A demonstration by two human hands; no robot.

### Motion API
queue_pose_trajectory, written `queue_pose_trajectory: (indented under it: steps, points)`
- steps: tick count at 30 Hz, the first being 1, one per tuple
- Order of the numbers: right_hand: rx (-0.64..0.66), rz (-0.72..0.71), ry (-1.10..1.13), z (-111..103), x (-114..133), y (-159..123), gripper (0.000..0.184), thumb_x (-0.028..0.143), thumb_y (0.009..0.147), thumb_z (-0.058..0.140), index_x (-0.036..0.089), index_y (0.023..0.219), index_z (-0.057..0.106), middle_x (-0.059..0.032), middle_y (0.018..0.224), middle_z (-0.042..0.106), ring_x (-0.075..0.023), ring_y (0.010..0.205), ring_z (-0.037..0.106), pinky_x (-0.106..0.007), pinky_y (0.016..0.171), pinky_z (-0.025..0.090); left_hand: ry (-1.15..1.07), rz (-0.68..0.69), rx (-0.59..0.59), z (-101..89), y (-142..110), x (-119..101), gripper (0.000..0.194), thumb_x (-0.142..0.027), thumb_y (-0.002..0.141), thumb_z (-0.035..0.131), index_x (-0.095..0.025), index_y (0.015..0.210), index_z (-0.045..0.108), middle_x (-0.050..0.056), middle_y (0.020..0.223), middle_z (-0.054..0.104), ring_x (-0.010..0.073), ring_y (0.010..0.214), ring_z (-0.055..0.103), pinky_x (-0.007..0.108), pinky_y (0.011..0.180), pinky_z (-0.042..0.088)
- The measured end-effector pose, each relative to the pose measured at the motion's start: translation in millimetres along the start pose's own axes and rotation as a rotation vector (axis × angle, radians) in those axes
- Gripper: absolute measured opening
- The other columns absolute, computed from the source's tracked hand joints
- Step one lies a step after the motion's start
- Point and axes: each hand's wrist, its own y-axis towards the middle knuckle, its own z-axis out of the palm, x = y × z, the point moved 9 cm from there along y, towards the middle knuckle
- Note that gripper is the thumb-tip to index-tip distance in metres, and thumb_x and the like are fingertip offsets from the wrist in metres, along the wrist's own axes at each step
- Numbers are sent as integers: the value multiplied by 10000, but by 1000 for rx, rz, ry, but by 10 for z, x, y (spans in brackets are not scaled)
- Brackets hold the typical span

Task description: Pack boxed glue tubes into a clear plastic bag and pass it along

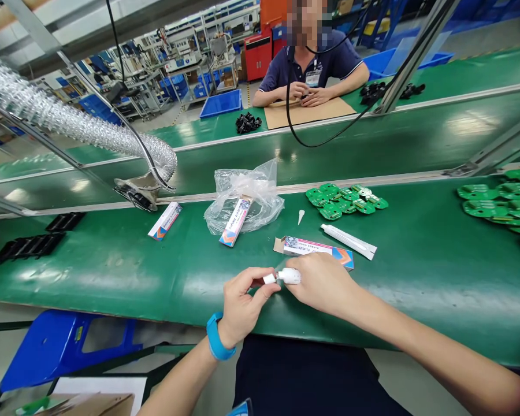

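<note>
Near the front edge of the green bench, my left hand [245, 297] pinches a small white cap [269, 279] between thumb and fingers. Facing it, my right hand [323, 283] is closed around a white tube [291, 276], its neck toward the cap. Cap and neck lie end to end; whether they touch I cannot tell. Just beyond my right hand lies an opened printed carton [316, 247]. Behind that rest another white tube [350, 241] and a small pointed white nozzle [301, 216].
Green circuit boards [344, 200] lie at the back, more boards [502, 199] at right. A clear plastic bag [264, 205] sits under a carton [235, 221]; another carton [165, 221] lies left, near a fume duct [156, 153] and black parts [30, 245]. A person [312, 69] works opposite.
</note>
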Motion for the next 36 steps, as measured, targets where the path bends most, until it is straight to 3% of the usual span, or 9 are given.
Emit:
queue_pose_trajectory:
  steps: [5, 10, 17, 22, 26, 30, 33, 36]
  points:
    - [-87, -62, 3, -20, 21, -19, 203, 206, 818, 540, 182, 642, 638, -49, 657, 697, -181, 624, 629, -309, 573, 213, -73, -163, 35, 53, -24, 160, 277, -419, 998, 514, -179, 936, 638, 3, 746, 661, 113, 640, 648, 221, 628, 520]
    - [-194, -121, -102, -31, 77, -35, 141, 156, 784, 546, 177, 687, 646, -52, 679, 707, -190, 620, 639, -320, 577, 201, -118, -313, 83, 209, -58, 209, 440, -550, 1011, 386, -194, 772, 485, -49, 584, 512, 72, 460, 479, 185, 463, 397]
    - [-328, -207, -341, -96, 210, -101, 155, 51, 734, 537, 154, 673, 635, -83, 622, 668, -208, 568, 627, -326, 546, 194, -185, -535, 94, 392, -114, 316, 580, -691, 958, 332, -207, 647, 401, -59, 475, 401, 65, 354, 351, 202, 361, 279]
    - [-309, -209, -429, -127, 252, -101, 161, 44, 765, 541, 139, 679, 639, -111, 640, 676, -210, 582, 636, -323, 528, 200, -227, -616, 34, 463, -83, 397, 608, -729, 925, 343, -219, 593, 351, -62, 469, 325, 61, 386, 236, 228, 385, 213]
    - [-222, -174, -430, -167, 251, -76, 156, 62, 771, 537, 122, 700, 661, -141, 664, 694, -232, 595, 655, -320, 510, 187, -165, -532, -29, 441, -22, 358, 594, -700, 951, 301, -224, 596, 323, -51, 495, 324, 80, 441, 241, 249, 443, 217]
    - [-129, -106, -349, -181, 216, -70, 143, 100, 749, 547, 124, 713, 683, -143, 675, 704, -237, 603, 664, -316, 499, 188, -16, -353, -80, 370, -1, 257, 556, -613, 1006, 241, -223, 621, 336, -28, 538, 363, 109, 497, 319, 271, 499, 254]
    - [-85, -56, -262, -176, 185, -87, 134, 146, 731, 561, 138, 710, 693, -128, 656, 696, -224, 614, 657, -304, 518, 226, 156, -154, -91, 322, 10, 115, 509, -481, 1043, 229, -220, 639, 391, 0, 576, 435, 131, 532, 413, 288, 544, 302]
    - [-22, -56, -169, -178, 195, -119, 146, 179, 731, 549, 162, 669, 681, -111, 634, 679, -217, 605, 633, -303, 533, 245, 308, 142, -79, 293, 22, -142, 447, -331, 1043, 224, -224, 652, 413, 12, 582, 470, 141, 529, 445, 305, 561, 319]
